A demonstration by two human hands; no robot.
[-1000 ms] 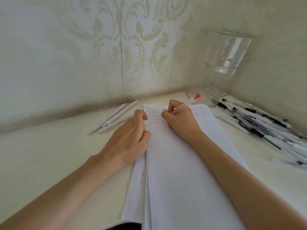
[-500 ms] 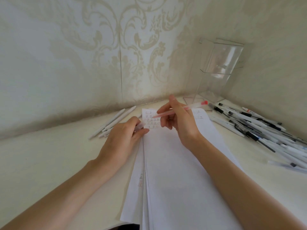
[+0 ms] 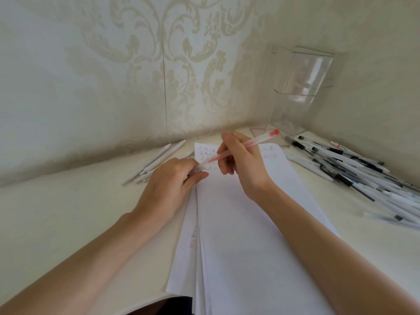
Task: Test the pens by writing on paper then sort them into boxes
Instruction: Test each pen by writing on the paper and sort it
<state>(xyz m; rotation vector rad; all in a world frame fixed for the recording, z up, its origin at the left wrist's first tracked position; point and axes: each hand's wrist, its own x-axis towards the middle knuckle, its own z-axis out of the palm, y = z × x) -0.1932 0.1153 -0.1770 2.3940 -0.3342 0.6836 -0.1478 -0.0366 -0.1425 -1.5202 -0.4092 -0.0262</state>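
Note:
A clear red-ink pen (image 3: 248, 143) is held level above the paper by my right hand (image 3: 244, 163), its red end pointing to the back right. My left hand (image 3: 172, 180) pinches the pen's tip end, where a clear cap (image 3: 200, 167) sits; whether the cap is fully on I cannot tell. Below lies a stack of white paper (image 3: 245, 235) with rows of small red and dark test marks near its far edge. A clear plastic box (image 3: 297, 89) stands in the back right corner.
A heap of several white and black pens (image 3: 354, 169) lies to the right of the paper. Several white pens (image 3: 156, 161) lie to the left of it near the wall. Patterned walls close the desk at the back and right.
My right hand stopped writing and lifted the red pen off the paper, turning it level. My left hand left the paper and closed on the pen's tip end.

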